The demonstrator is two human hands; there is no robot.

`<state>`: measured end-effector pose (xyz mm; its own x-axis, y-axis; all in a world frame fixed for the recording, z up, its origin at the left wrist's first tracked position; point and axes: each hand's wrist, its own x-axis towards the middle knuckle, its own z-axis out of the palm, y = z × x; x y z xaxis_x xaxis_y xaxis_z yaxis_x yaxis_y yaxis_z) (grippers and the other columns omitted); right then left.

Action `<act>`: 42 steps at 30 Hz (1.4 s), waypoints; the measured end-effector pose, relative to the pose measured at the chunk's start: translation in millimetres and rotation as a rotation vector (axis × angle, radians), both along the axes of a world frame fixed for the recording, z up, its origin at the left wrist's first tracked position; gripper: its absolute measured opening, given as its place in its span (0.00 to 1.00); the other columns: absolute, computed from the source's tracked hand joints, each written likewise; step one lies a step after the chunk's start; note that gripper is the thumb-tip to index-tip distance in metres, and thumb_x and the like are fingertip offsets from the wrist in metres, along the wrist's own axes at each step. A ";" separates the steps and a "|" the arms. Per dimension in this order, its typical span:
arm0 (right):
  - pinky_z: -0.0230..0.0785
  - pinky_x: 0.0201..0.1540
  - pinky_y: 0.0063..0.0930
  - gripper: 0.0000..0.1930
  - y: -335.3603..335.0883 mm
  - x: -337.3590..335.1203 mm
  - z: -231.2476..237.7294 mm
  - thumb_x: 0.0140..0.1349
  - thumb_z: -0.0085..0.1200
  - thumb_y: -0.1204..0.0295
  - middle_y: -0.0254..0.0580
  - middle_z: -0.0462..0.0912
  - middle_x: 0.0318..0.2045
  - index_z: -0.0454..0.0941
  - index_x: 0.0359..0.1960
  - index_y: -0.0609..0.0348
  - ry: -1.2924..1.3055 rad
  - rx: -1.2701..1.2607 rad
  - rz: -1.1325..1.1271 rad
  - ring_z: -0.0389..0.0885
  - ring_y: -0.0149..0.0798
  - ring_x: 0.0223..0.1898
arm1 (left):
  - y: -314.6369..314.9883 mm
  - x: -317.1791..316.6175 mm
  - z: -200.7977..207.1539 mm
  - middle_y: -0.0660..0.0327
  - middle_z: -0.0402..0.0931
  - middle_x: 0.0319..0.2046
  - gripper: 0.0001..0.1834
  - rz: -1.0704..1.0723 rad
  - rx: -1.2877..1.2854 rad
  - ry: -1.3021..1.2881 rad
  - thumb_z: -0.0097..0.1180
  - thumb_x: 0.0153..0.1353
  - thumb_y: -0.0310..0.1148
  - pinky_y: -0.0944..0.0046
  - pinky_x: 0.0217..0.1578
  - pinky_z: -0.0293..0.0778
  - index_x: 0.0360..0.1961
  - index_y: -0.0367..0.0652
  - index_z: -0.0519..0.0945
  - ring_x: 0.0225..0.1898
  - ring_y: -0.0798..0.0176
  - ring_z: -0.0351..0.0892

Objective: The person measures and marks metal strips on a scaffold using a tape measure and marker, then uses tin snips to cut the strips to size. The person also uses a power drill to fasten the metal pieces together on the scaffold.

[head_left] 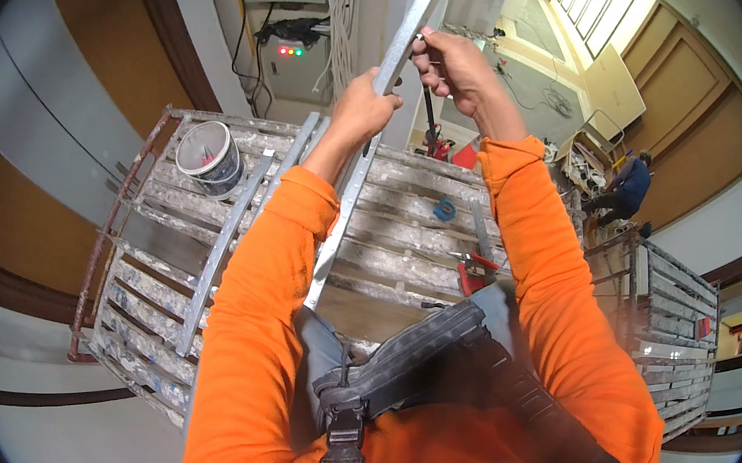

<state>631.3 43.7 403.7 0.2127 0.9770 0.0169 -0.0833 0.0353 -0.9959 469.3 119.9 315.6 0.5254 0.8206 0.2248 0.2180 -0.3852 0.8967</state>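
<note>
A long galvanized metal profile (332,236) slants up from near my legs, past both hands, to the top of the view. My left hand (361,110) is closed around it. Close to the profile's right side, my right hand (460,70) has its fingers curled in a pinch, with a small dark thing at the fingertips too small to name. On the slatted, paint-stained platform (392,252) below lie a blue tape measure (445,210) and red-handled snips (478,267). More metal profiles (231,247) lie left of my left arm.
A paint-smeared bucket (227,176) stands at the platform's far left, beside a rusty rail (116,201). Ahead are hanging cables (346,28) and a grey box with coloured lights (291,69). Far right, a person in dark blue (630,188) bends beyond another slatted platform (676,334).
</note>
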 end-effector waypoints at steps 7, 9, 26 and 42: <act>0.63 0.20 0.16 0.12 -0.6 8.9 3.2 0.75 0.52 0.61 0.28 0.77 0.26 0.78 0.39 0.57 0.027 -0.057 0.114 0.73 0.24 0.24 | 2.5 -10.1 3.7 0.49 0.85 0.38 0.21 -0.006 0.000 0.108 0.66 0.56 0.36 0.52 0.46 0.77 0.52 0.44 0.83 0.44 0.47 0.86; 0.67 0.22 0.18 0.13 1.2 11.2 4.2 0.75 0.53 0.64 0.30 0.79 0.26 0.81 0.39 0.61 -0.094 -0.005 0.036 0.74 0.24 0.23 | 1.6 -9.4 6.9 0.49 0.85 0.37 0.21 -0.017 -0.040 0.121 0.66 0.56 0.36 0.51 0.44 0.78 0.52 0.44 0.83 0.42 0.46 0.86; 0.67 0.20 0.20 0.15 -16.8 29.7 -1.5 0.77 0.45 0.65 0.36 0.81 0.25 0.79 0.44 0.63 -0.230 -0.068 0.278 0.76 0.29 0.20 | -7.0 -28.1 33.3 0.45 0.86 0.38 0.17 0.012 0.351 0.375 0.59 0.56 0.36 0.53 0.44 0.78 0.45 0.43 0.86 0.43 0.44 0.86; 0.76 0.42 0.49 0.13 -54.2 69.1 -88.8 0.68 0.52 0.66 0.59 0.85 0.32 0.85 0.36 0.62 -1.338 0.433 -0.386 0.84 0.63 0.37 | -68.8 27.8 25.7 0.45 0.81 0.22 0.19 -0.116 0.033 0.609 0.63 0.57 0.39 0.54 0.31 0.79 0.33 0.26 0.84 0.26 0.51 0.85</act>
<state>700.5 -10.5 314.8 0.0446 0.7308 0.6811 0.9623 0.1516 -0.2257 497.1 51.1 341.3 0.6526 0.7483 -0.1195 0.6421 -0.4623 0.6115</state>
